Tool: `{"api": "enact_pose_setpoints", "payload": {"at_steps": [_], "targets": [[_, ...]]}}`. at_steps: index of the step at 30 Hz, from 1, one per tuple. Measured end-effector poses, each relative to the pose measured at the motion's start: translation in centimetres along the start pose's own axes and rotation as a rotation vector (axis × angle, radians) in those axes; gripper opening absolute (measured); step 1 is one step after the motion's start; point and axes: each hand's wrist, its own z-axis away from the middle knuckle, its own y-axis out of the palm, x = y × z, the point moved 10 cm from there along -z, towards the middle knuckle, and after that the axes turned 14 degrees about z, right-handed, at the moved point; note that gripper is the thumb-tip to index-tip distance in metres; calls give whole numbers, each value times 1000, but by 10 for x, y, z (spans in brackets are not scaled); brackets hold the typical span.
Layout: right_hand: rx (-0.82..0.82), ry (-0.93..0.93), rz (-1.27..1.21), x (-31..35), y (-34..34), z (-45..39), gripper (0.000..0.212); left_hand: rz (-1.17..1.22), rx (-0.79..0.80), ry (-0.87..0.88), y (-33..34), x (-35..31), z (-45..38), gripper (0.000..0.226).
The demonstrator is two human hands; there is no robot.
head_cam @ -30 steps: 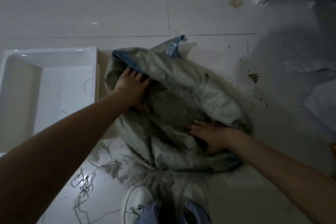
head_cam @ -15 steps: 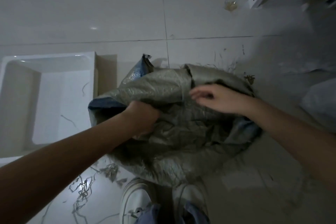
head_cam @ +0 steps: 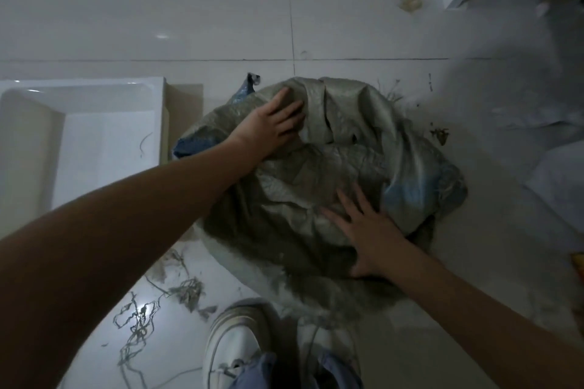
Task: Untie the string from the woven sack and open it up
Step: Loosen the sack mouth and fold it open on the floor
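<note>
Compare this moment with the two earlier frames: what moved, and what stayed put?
The left hand went from a fist bunching the woven sack to lying flat on its far folds. The right hand dropped from the far side to the near side, fingers spread. The sack's folds shifted. The white tray, loose string and shoes stayed put.

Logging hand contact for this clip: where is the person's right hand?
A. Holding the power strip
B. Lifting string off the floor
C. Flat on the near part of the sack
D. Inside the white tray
C: the right hand lies spread, palm down, on the woven sack.
</note>
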Motion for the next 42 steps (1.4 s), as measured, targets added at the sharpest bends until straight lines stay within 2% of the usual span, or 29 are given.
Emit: {"api": "enact_pose_setpoints", "payload": {"at_steps": [3, 6, 10, 13, 14, 15, 16, 18, 20, 24, 29, 31, 33, 34, 35, 36, 37, 39, 40, 42], "targets": [[52, -77, -98, -3, 29, 18, 115, -5, 35, -69, 10, 25, 0, 71], [65, -91, -120, -20, 40, 36, 102, -8, 24, -107, 16, 44, 6, 72], [-320, -46, -56, -38, -3, 44, 101, 40, -9, -83, -1, 37, 14, 67], [-561, -137, -118, -18, -46, 41, 60, 338, 0, -76, -32, -6, 26, 82], [-592, -128, -80, -12, -63, 35, 56, 462, 50, -85, -36, -26, 33, 93], [-573, -128, -14, -6, -75, 25, 58, 552, 110, -87, -35, -47, 41, 102], [-476, -117, 58, -5, -79, 8, 66, 597, 158, -76, -30, -66, 48, 108], [-311, -29, 218, -21, -82, -22, 94, 631, 202, -68, -12, -86, 60, 114], [-244, 98, 333, -52, -85, -42, 116, 669, 244, -101, 11, -84, 68, 114], [-167, 206, 346, -109, -80, -52, 128, 678, 383, -192, 57, -61, 90, 115], [-159, 207, 364, -125, -73, -43, 116, 677, 501, -295, 65, -37, 105, 91], [-222, 177, 420, -100, -87, -36, 92, 678, 649, -309, 57, -43, 107, 86], [-294, 44, 426, -50, -96, -34, 58, 693, 727, -358, 44, -48, 98, 78], [-282, -20, 380, -26, -92, -33, 51, 708, 720, -401, 38, -51, 89, 70], [-225, -55, 323, -7, -83, -33, 55, 722, 689, -423, 31, -53, 79, 60], [-138, -58, 280, 4, -72, -36, 67, 705, 599, -382, 21, -55, 63, 54], [-45, -35, 265, 6, -58, -40, 80, 628, 442, -270, 6, -59, 45, 51], [75, 15, 245, -5, -36, -47, 97, 427, 186, -33, -12, -72, 22, 57], [105, 27, 225, -13, -26, -48, 104, 405, 172, -1, -8, -68, 19, 65], [131, 13, 227, -26, -1, -48, 112, 441, 225, -71, 10, -43, 17, 85]]}}
